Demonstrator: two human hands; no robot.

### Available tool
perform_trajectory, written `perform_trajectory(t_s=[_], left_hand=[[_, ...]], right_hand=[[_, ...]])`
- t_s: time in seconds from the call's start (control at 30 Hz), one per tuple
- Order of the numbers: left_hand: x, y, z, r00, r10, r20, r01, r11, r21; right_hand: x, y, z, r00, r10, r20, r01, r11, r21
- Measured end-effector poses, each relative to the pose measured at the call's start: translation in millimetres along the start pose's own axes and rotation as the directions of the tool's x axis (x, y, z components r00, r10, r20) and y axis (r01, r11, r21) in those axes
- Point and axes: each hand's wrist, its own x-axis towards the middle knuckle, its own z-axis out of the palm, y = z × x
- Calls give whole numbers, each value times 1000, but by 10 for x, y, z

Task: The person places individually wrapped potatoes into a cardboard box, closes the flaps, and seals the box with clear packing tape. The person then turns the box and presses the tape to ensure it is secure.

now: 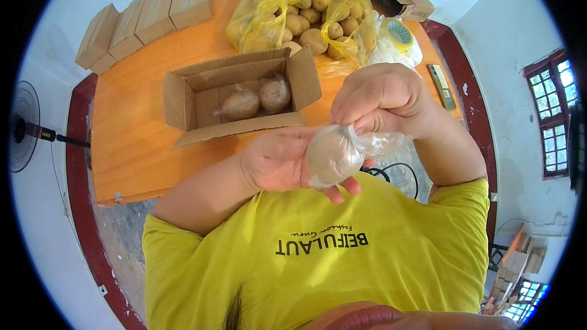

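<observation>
A potato in a clear plastic bag [333,157] rests in my left hand [278,159], which cradles it from below with fingers curled under and beside it. My right hand [379,101] pinches the gathered neck of that bag at its top, and loose plastic spreads out to the right. Behind my hands, an open cardboard box [183,98] on the orange table [128,159] holds two bagged potatoes [274,93].
A yellow bag of potatoes [296,23] lies at the back, beside white plastic bags [394,52], a tape roll [398,32] and stacked boxes [403,3]. Several closed boxes [147,12] line the back left. A phone [441,85] lies right. A fan [27,125] stands far left.
</observation>
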Motion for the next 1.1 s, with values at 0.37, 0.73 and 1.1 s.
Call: perform_trajectory(t_s=[0.37, 0.73, 1.1], left_hand=[[-84, -38, -110, 967, 209, -149, -179, 966, 187], [-41, -33, -3, 768, 633, -101, -422, 617, 664], [-32, 52, 31, 576, 748, 329, 36, -425, 904]], right_hand=[[-123, -65, -23, 980, 189, -57, -198, 949, -247], [-473, 179, 133, 909, 398, -121, -369, 906, 207], [-363, 65, 594, 822, 567, -55, -348, 576, 739]])
